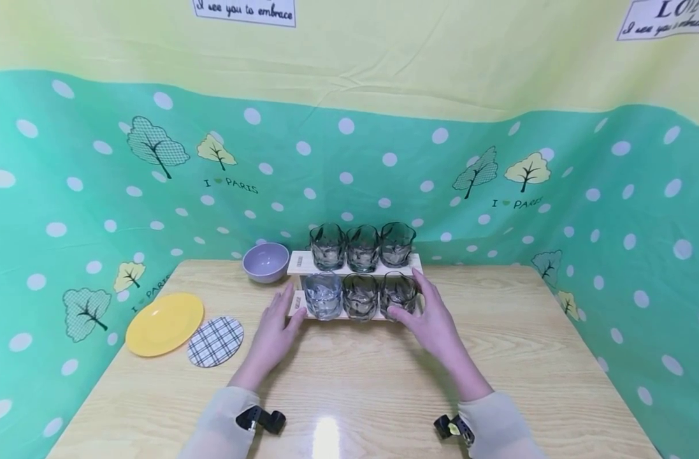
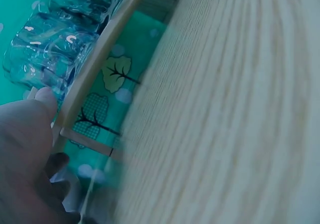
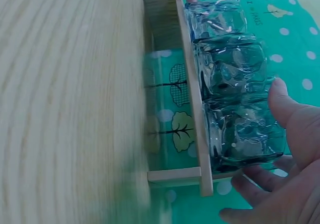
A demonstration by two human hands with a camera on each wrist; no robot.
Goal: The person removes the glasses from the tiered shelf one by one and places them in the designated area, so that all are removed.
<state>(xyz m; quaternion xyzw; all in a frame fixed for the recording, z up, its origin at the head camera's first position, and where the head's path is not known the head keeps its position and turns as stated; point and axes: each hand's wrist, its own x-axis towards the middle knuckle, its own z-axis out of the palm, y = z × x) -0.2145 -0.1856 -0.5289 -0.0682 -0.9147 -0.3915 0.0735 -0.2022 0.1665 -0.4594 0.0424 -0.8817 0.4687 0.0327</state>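
Observation:
A two-tier wooden rack (image 1: 411, 269) stands toward the back of the table, with three dark-tinted glasses on its upper shelf. On the lower shelf stand a clear glass (image 1: 323, 298), a dark middle glass (image 1: 360, 298) and a dark right-hand glass (image 1: 399, 292). My left hand (image 1: 276, 328) holds the left end of the lower shelf, its thumb beside the clear glass and the other fingers along the end, partly hidden. Around the right-hand glass my right hand (image 1: 435, 322) is curved, thumb at the front and fingers (image 3: 257, 179) along its outer side.
A purple bowl (image 1: 266, 262) stands just left of the rack. Farther left lie a yellow plate (image 1: 164, 325) and a round checked coaster (image 1: 215, 342), edges meeting. A green and yellow patterned cloth (image 1: 349, 166) hangs behind the wooden table (image 1: 360, 389) and at its sides.

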